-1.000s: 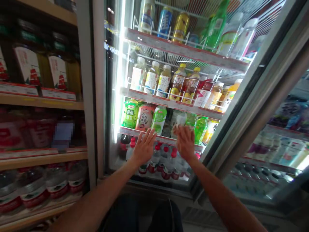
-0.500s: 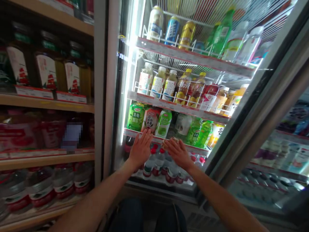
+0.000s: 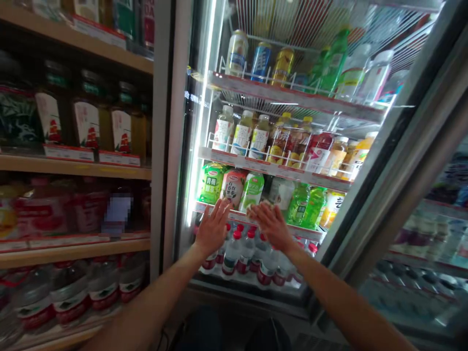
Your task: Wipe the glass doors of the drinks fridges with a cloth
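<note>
My left hand (image 3: pixel 213 228) lies with its fingers stretched out at the front edge of the fridge's lower shelf (image 3: pixel 239 216), just below a red-labelled bottle (image 3: pixel 233 186). My right hand (image 3: pixel 272 226) is at the same edge farther right, its fingers over a small pale cloth (image 3: pixel 250 210), mostly hidden beneath them. Between and behind the hands stands a green-labelled bottle (image 3: pixel 253 191). A large green bottle (image 3: pixel 211 183) is to the left. Several red-capped water bottles (image 3: pixel 232 257) stand below my hands, partly covered by them.
The fridge's lit left frame (image 3: pixel 203 122) and the slanting metal door frame (image 3: pixel 380 195) bound the opening. A middle shelf (image 3: pixel 274 168) with bottles and a wire guard is above. Wooden shelves (image 3: pixel 78 169) with bottles are at the left.
The view has shifted slightly, so the shelves appear a little lower and farther right. Both hands stay at the lower shelf's edge, the right still with the cloth.
</note>
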`<control>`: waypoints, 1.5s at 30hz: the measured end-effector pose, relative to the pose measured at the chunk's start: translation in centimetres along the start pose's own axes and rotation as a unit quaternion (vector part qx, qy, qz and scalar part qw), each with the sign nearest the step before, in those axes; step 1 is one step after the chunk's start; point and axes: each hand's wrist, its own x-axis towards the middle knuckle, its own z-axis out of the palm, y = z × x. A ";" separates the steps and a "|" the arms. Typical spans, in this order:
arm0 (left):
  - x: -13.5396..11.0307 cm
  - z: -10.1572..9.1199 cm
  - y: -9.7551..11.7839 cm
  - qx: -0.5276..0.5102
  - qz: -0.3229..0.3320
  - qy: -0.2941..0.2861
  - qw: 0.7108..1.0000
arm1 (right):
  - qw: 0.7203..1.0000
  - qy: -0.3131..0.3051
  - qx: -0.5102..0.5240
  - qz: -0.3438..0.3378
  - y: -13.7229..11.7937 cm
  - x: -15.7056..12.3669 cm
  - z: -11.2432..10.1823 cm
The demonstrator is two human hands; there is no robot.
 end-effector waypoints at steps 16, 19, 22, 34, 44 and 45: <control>4.8 -0.8 1.2 -0.001 0.037 0.038 0.999 | 0.976 0.085 -0.026 0.201 3.6 2.0 -0.6; 4.5 -0.6 1.4 0.005 0.043 0.029 0.999 | 0.987 0.021 -0.018 0.156 1.3 -1.1 -0.7; 4.5 -0.4 1.7 0.009 0.054 0.033 0.998 | 0.992 -0.011 -0.020 0.120 0.8 -3.9 -1.1; 6.9 -0.2 5.1 -0.025 0.088 0.061 0.994 | 0.941 0.064 -0.097 0.317 6.4 -8.6 -2.4; 7.1 -0.3 4.5 -0.019 0.071 0.050 0.996 | 0.891 0.157 -0.101 0.415 10.2 -9.7 -3.1; 7.0 -0.3 4.4 -0.020 0.072 0.050 0.996 | 0.897 0.151 -0.098 0.404 9.2 -10.6 -2.9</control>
